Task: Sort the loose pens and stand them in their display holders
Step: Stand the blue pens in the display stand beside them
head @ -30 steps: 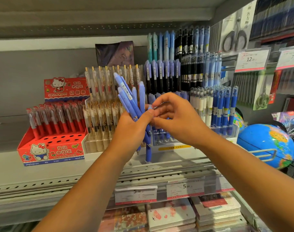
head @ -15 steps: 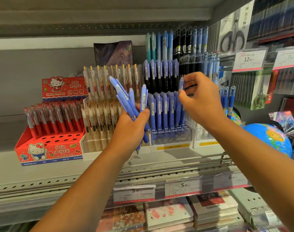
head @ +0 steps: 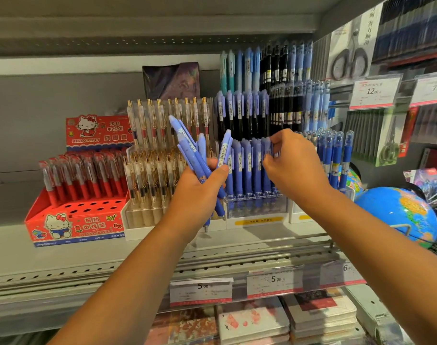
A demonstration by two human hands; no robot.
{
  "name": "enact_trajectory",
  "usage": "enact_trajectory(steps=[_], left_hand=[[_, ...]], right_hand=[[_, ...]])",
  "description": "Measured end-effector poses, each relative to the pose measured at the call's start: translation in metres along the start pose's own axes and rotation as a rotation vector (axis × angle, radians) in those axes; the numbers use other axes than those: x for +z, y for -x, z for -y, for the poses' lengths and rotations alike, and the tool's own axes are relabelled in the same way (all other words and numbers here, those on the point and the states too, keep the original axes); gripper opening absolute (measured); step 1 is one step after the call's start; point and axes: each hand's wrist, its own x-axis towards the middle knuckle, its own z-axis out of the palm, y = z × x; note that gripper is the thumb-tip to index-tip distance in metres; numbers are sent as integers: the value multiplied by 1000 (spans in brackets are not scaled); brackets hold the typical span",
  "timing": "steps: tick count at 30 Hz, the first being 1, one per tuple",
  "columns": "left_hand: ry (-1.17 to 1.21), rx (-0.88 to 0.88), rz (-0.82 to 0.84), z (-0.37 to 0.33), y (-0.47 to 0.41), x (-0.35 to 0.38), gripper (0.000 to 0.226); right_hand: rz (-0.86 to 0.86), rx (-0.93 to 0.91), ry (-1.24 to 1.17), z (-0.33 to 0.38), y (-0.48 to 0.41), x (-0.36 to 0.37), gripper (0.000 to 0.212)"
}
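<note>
My right hand [head: 294, 168] pinched the top of an upright blue pen [head: 266, 178], rightmost in the holder's [head: 257, 209] front row. My left hand [head: 200, 192], just beside it, clamped the spare pens [head: 187, 150].

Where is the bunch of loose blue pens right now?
Head view, centre: the loose blue pens fan up from the left hand, before the gold-clip pens, just left of the blue pen row where the right hand pinches the end pen.

Bare left hand [head: 200, 192], bare right hand [head: 294, 168] — forearms bare as far as visible.
</note>
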Motion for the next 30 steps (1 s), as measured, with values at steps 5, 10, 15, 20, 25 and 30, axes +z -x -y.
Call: enact_trajectory(steps=[5, 10, 15, 20, 25, 30], left_hand=[[41, 10, 21, -2, 2, 0, 17], [46, 16, 31, -2, 3, 1, 19], [18, 33, 58, -1, 2, 2, 19], [-12, 27, 117, 1, 3, 2, 22], [-41, 31, 179, 2, 2, 3, 13], [76, -7, 105, 2, -3, 3, 13]], right_hand=[[93, 52, 58, 4, -3, -5, 17], [72, -22, 421, 11, 2, -11, 19], [161, 28, -435, 38, 12, -6, 30], [195, 84, -932, 44, 18, -3, 16], [118, 136, -960, 39, 15, -12, 12], [-58, 88, -692, 20, -5, -32, 20]])
